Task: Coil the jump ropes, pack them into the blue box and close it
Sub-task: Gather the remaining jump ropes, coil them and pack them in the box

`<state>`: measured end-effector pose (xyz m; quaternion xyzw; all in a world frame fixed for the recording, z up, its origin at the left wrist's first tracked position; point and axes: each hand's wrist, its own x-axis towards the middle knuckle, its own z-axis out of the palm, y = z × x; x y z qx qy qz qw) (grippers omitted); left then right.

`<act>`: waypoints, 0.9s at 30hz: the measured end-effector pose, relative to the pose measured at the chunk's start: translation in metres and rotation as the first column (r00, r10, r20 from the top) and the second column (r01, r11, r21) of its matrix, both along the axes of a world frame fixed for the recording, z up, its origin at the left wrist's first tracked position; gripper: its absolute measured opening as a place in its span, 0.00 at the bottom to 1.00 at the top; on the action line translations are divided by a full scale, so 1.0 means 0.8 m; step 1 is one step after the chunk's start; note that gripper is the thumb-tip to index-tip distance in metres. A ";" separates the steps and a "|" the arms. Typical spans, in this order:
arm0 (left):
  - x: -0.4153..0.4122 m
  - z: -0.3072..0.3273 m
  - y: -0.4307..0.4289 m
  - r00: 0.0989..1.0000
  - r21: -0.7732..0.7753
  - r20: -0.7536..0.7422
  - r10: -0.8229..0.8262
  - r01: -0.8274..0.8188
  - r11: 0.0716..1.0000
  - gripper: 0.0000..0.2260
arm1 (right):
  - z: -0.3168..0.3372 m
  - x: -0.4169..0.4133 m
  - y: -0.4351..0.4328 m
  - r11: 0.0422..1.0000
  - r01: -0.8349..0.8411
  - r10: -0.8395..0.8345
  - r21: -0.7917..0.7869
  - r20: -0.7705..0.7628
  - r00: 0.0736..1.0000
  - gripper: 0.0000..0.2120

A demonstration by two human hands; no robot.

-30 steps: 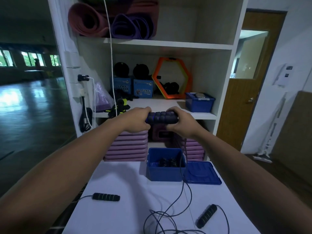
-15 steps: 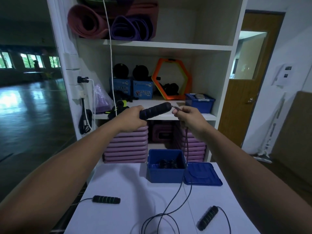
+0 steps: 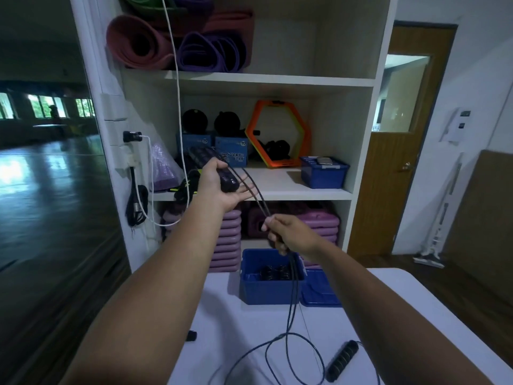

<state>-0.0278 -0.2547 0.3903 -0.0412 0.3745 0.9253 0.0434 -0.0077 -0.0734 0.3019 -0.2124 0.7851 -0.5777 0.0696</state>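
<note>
My left hand is raised before the shelf, palm up, thumb clamped over two black jump rope handles. The handles' two cords run down to my right hand, which grips them above the open blue box. Below that hand the cords hang in front of the box and loop loosely on the white table. A coiled rope lies inside the box. The blue lid lies flat beside the box on its right. A second rope's handle lies at the lower right; another handle end shows beside my left forearm.
A white shelf unit stands right behind the table, with a small blue bin, an orange hexagon ring and stacked purple pads. A white cable hangs at its left. A brown door is at the right.
My hands have separated: the left rose and turned palm up with the handles, while the right slid down along the cords to just above the box.
</note>
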 end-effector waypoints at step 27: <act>0.058 -0.024 -0.097 0.720 -0.903 -0.211 -0.661 -0.403 -0.150 0.24 | 0.100 -0.007 0.037 0.986 0.056 0.001 0.154 -0.349 0.937 0.11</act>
